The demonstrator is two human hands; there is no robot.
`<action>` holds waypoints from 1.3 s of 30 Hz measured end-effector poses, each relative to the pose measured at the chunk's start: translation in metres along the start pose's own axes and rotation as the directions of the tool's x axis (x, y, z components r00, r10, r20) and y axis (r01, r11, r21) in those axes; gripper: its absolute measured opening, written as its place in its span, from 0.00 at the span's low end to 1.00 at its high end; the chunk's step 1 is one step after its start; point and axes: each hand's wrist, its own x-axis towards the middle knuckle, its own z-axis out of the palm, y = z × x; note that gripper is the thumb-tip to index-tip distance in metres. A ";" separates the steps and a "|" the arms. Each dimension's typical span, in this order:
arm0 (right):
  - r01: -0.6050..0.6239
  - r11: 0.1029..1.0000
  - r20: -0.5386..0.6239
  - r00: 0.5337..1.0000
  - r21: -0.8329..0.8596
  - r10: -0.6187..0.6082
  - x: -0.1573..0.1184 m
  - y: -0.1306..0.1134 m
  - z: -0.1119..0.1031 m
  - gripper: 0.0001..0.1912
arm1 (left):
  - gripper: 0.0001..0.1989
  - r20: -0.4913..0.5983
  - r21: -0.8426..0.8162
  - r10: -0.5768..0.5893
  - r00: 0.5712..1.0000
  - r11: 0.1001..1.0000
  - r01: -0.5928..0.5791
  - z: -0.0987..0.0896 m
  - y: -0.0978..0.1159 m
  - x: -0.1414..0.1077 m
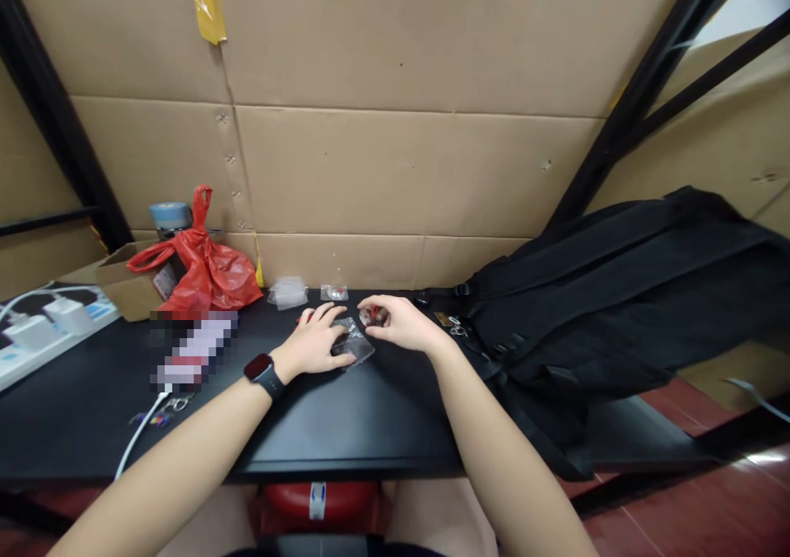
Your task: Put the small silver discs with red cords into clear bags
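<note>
My left hand (316, 343), with a dark watch (264, 373) on its wrist, lies spread low over the black table. Its thumb and fingers touch a small clear plastic bag (358, 345). A bit of something red (304, 317) shows beside its fingertips. Just right of the bag, my right hand (404, 324) is curled with thumb and fingers around a small red item (374, 317) that looks partly clear; its exact kind is hidden. Behind the hands lie a stack of clear little bags (288, 292) and one small packet (334, 293) with something in it.
A red plastic bag (213, 273) leans by a cardboard box (132, 281) at left. Nearer are a blurred-out phone-like object (197, 347) on a white cable, a keyring (176, 404) and a power strip (55, 327). A black backpack (648, 294) fills the right. Cardboard (383, 170) walls the back.
</note>
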 end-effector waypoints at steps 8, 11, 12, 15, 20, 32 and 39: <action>-0.127 0.957 0.286 0.936 -0.262 0.203 -0.011 -0.021 -0.004 0.23 | 0.29 -0.010 0.054 -0.016 1.000 0.998 0.016 0.012 0.007 0.000; -0.155 0.914 0.240 0.936 -0.376 0.257 -0.010 -0.025 0.002 0.24 | 0.28 0.020 0.033 -0.039 0.999 0.999 0.038 0.012 0.008 0.000; -0.161 0.902 0.225 0.937 -0.401 0.267 -0.009 -0.026 0.004 0.24 | 0.28 0.036 0.022 -0.041 0.999 0.999 0.040 0.011 0.007 0.000; -0.160 0.890 0.194 0.945 -0.427 0.263 -0.007 -0.027 0.011 0.21 | 0.29 0.096 -0.038 -0.039 0.995 0.998 0.042 0.005 0.005 -0.001; -0.129 0.912 0.165 0.964 -0.390 0.207 -0.003 -0.023 0.017 0.20 | 0.35 0.163 -0.166 -0.103 0.981 0.978 0.130 -0.001 0.003 -0.004; -0.067 0.939 0.120 0.986 -0.336 0.113 0.001 -0.014 0.023 0.26 | 0.41 0.158 -0.238 -0.153 0.976 0.953 0.188 0.004 0.005 -0.002; -0.161 0.916 0.039 0.981 -0.368 0.189 0.010 -0.009 0.033 0.25 | 0.42 0.094 -0.229 -0.178 0.980 0.954 0.195 0.006 0.011 0.000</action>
